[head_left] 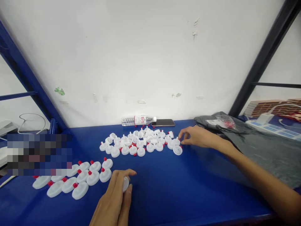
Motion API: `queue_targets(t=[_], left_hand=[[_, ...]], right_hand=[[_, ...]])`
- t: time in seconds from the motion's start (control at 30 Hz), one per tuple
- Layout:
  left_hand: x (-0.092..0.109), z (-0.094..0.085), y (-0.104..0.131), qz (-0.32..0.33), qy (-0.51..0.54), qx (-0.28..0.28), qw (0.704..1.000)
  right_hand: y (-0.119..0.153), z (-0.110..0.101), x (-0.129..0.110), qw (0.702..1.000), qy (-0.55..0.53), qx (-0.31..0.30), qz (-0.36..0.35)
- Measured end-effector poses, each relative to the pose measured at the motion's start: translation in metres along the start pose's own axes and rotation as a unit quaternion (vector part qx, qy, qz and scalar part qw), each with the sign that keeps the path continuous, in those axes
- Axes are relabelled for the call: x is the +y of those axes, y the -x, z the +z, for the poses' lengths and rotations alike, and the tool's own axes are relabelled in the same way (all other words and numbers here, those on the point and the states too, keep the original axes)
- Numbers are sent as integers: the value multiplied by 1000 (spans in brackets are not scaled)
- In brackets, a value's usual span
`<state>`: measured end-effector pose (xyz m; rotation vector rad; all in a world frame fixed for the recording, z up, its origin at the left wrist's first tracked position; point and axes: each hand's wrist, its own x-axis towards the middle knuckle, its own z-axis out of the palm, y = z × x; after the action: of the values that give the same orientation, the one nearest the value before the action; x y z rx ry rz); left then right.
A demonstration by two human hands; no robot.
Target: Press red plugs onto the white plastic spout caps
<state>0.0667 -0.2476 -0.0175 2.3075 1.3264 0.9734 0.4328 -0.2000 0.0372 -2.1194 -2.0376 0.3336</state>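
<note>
My left hand [116,196] rested low on the blue worktop [178,188], its grip closed around one white cap [126,184], thumb over the top and fingers curled beneath so that only an edge of the cap showed. Just to its left lay a cluster of white caps with red plugs [77,179], set flat and touching one another in loose rows.

My right hand [196,137] reached out across the worktop to the far pile of white caps [141,141], which lay jumbled with small red plugs among them. The fingertips [182,135] were drawn close together at the right edge of that pile, just beside a cap lying apart [177,150]; whether they pinched anything I could not tell, since the hand was blurred.

Behind the pile, against the white wall, a clear water bottle [137,120] lay on its side, touching a dark phone [163,122]. A grey plastic bag [249,141] lay to the right of my forearm.
</note>
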Motion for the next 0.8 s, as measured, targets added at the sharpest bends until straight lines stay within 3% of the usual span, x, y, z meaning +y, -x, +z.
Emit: queue_targets(t=[0.1,0.27,0.43,0.57,0.63,0.8], left_hand=[[-11,1,-3,-3,24,-29,999],[-32,6,1,-95,120,-116,981],[-25,4,-3,-137,153,-169,964],[-22,3,-3,-124,142,-157,969],[-23,3,-1,-113,127,-151,974],[-14,-2,0,-63,104,-171,978]], right_hand=[[-3,7,-5,1000,6,12,9],[-3,5,-7,999,-9,51,-5],[9,-12,-21,984,-88,152,-14],[27,-8,-54,943,-221,228,-97],[36,3,-73,935,-237,214,-157],[50,38,-107,914,-285,104,-270]])
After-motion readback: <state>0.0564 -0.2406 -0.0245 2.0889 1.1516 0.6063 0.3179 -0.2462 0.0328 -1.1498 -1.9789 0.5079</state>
